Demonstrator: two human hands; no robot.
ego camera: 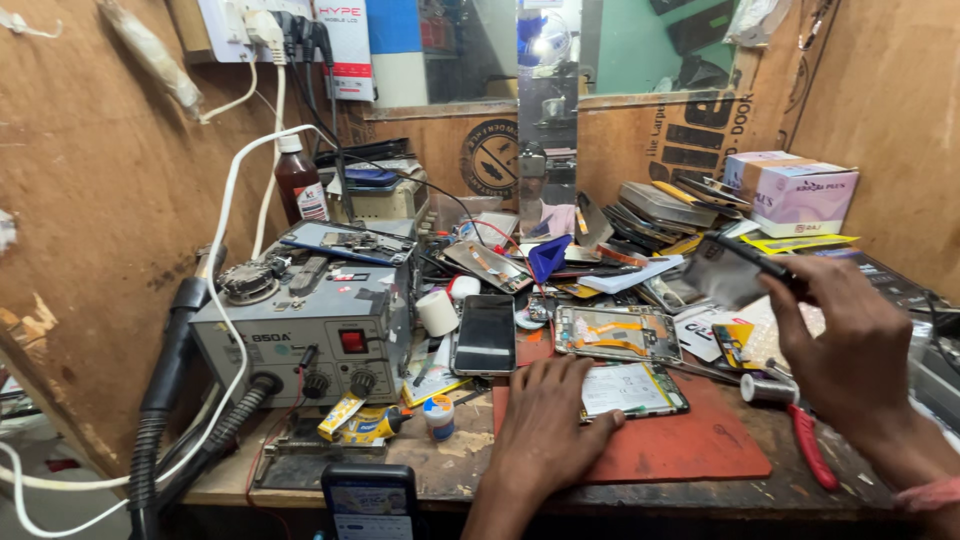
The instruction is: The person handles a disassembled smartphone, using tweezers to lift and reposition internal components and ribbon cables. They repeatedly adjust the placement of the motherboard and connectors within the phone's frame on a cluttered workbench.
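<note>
The opened phone [634, 389] lies flat on the red mat [690, 445] at the front of the bench, its back off and the pale insides facing up. My left hand [545, 425] rests palm down on its near end, fingers spread and pressing rather than gripping. I judge it light, thin and stiff, but fragile with the board bare, so I would take it by the long edges only. My right hand [850, 345] is raised over the right side of the mat, fingers pinched on a dark flat panel [740, 268] held tilted; it looks thin and likely brittle. Just behind the opened phone sits a second open phone frame [617, 333], and to its left a dark phone [485, 334] lies face up. A red-handled tool [812, 446] lies on the mat's right edge. The grey hot-air station [305, 335] stands well to the left.
</note>
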